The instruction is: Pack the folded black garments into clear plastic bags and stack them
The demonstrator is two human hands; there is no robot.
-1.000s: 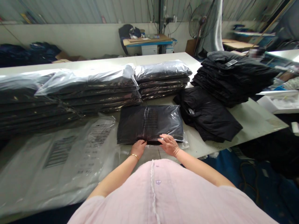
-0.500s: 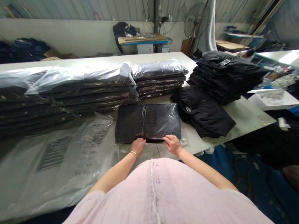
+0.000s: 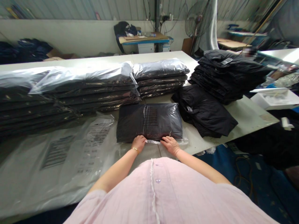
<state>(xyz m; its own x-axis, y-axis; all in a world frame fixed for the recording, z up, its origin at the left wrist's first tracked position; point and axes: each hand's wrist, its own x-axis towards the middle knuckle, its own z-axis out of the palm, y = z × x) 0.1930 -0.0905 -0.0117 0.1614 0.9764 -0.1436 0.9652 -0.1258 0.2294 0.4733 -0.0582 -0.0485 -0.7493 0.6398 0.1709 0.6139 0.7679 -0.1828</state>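
In front of me on the table lies a clear plastic bag (image 3: 151,119) with a folded black garment inside and dark print on its face. At the bag's near edge, my left hand (image 3: 139,143) has its fingers closed on the plastic. My right hand (image 3: 170,145) pinches the same edge a little further right. Between the two hands a narrow strip of plastic is drawn straight. To the right of the bag, close beside it, is a loose folded black garment (image 3: 205,112).
Stacked bagged garments (image 3: 88,90) run along the left, with a shorter bagged stack (image 3: 161,77) behind the bag. Flat printed plastic bags (image 3: 58,155) cover the near left. A pile of black garments (image 3: 229,74) and a white box (image 3: 275,98) stand at right.
The bag's near edge has gone from loosely held up, with a dark gap showing, to a flat strip between my hands. My right hand has shifted slightly left and down.
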